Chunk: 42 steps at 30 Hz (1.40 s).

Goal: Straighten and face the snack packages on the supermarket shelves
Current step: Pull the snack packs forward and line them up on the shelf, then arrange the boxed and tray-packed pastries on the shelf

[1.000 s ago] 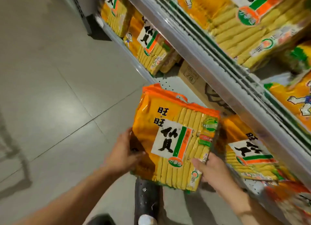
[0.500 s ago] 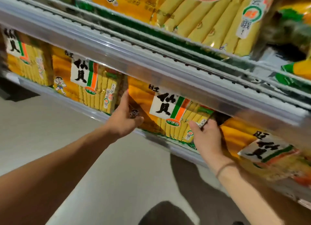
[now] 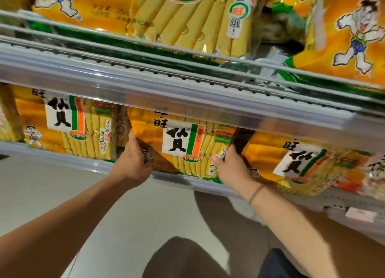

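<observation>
Hands were both on the middle snack bag [image 3: 183, 144], which a second earlier was out over the floor and now stood upright on the lower shelf [image 3: 62, 153], label out, between its neighbours. Left hand [image 3: 131, 163] had fingers curled round the bag's left edge, right hand [image 3: 231, 167] gripped the right edge, thumb on the front. Looked basically placed, probably just needed a nudge square. Bag to the right [image 3: 291, 163] was leaning pretty badly.

supermarket aisle: tiered metal shelves [image 3: 187, 94] stocked with identical snack packages [image 3: 183, 144], price-tag rail [image 3: 360, 214].
</observation>
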Tool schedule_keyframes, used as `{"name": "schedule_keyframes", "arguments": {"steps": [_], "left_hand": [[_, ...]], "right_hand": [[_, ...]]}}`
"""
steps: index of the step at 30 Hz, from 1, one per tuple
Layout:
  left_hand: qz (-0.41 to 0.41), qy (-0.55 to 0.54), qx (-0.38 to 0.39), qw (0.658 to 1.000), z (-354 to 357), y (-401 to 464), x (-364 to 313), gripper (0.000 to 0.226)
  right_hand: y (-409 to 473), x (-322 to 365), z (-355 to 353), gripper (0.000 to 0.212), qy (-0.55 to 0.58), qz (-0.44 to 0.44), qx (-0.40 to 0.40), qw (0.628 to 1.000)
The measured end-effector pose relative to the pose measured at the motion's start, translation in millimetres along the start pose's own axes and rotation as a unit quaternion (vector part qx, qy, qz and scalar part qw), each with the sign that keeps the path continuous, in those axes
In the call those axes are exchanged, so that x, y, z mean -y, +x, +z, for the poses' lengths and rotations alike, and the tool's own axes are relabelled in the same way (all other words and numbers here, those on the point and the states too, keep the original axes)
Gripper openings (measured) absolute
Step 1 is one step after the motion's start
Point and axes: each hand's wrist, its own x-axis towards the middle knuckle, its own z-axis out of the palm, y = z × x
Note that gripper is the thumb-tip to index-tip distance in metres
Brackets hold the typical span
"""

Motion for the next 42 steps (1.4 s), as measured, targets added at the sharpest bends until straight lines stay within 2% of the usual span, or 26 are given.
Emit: {"name": "schedule_keyframes", "arguments": {"steps": [5,7,9,10,14,17,20,23,27,29,32,35,37,42], "left_hand": [[-0.044,0.044,0.023,0.998,-7,-1,-8,0.088],[-0.1,0.081,0.037,0.991,-19,-8,-21,0.078],[-0.142,0.118,0.055,0.981,-39,-26,-45,0.069],[-0.153,0.127,0.073,0.977,-51,-40,-62,0.065],[-0.162,0.116,0.113,0.973,-124,-111,-166,0.034],[-0.125,0.081,0.102,0.984,-188,-165,-260,0.014],[-0.065,0.02,0.117,0.991,-252,-208,-359,0.016],[0.029,-0.005,0.12,0.992,-304,-233,-457,0.023],[0.137,-0.011,0.138,0.981,-341,-255,-567,0.017],[0.192,-0.003,0.121,0.974,-344,-269,-611,0.016],[0.273,0.027,0.13,0.953,-331,-290,-666,0.017],[0.336,0.078,0.173,0.923,-302,-299,-722,0.014],[0.389,0.089,0.175,0.9,-283,-298,-767,0.014],[0.508,0.144,0.081,0.845,-262,-289,-889,0.023]], "right_hand": [[1,-1,-1,0.028,0.008,0.016,0.018,1.0],[-10,-1,-10,0.041,0.006,0.038,0.037,0.999],[-37,6,-30,0.064,0.045,0.069,0.045,0.996],[-57,12,-44,0.066,0.067,0.078,0.049,0.993],[-162,59,-127,0.032,0.128,0.093,0.06,0.986],[-255,111,-210,0.016,0.225,0.111,0.076,0.965],[-344,166,-305,0.026,0.285,0.117,0.063,0.949],[-416,209,-396,0.032,0.282,0.065,-0.004,0.957],[-485,241,-494,0.035,0.301,-0.018,-0.129,0.945],[-509,241,-531,0.034,0.333,-0.03,-0.17,0.927],[-539,225,-573,0.021,0.326,-0.03,-0.217,0.92],[-556,199,-615,0.014,0.287,-0.027,-0.257,0.922],[-557,185,-654,0.012,0.236,-0.044,-0.277,0.93],[-542,172,-780,0.016,0.172,-0.105,-0.307,0.93]]}}
